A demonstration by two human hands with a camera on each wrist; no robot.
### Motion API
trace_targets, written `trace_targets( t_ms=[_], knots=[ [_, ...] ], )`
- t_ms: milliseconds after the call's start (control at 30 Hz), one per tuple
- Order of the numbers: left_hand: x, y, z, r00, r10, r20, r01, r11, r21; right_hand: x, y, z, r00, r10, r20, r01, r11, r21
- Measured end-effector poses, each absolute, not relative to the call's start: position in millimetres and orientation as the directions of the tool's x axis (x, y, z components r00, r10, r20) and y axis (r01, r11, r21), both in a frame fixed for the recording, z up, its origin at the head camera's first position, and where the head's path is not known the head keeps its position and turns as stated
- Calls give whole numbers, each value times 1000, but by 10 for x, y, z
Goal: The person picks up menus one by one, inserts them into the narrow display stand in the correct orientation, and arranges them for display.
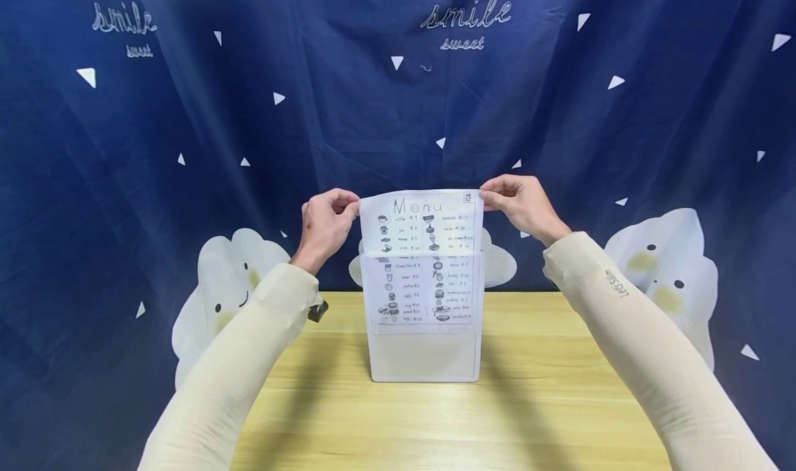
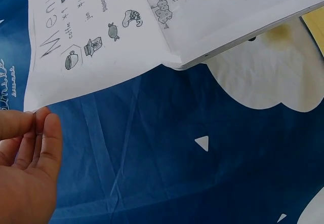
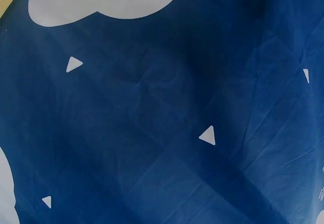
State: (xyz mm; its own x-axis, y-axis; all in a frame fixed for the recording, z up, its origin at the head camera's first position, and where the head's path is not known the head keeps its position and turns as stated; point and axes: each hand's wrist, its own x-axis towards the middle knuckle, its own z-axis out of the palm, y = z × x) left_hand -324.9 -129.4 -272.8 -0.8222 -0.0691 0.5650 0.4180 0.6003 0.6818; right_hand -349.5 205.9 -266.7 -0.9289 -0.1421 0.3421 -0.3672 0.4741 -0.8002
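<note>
A white paper menu with small drawings and prices stands upright, its lower part inside a white, see-through-fronted sign holder on the table. The sheet's bottom edge shows through the front, above the holder's base. My left hand pinches the sheet's top left corner between thumb and fingers. In the left wrist view, that same hand grips the paper corner, and the menu bends slightly where it enters the holder. At the top right corner, my right hand pinches the paper. The right wrist view shows neither hand nor menu.
The holder stands on a light wooden table. Behind it hangs a dark blue curtain with white triangles, clouds and lettering, also filling most of the right wrist view. A small black object sits at the left sleeve cuff.
</note>
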Motion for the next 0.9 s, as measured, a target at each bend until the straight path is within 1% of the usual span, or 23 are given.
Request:
trace_targets(
  t_ms=[567,900],
  knots=[
    [-3253,-1294,-2778,-826,-59,561,420,600,681,-3494,2066,-2719,-934,-142,328,-354,494,-794],
    [-3273,-1317,-2822,-826,-61,560,417,602,681,-3492,2071,-2755,-936,-145,320,-349,483,-803]
  ],
)
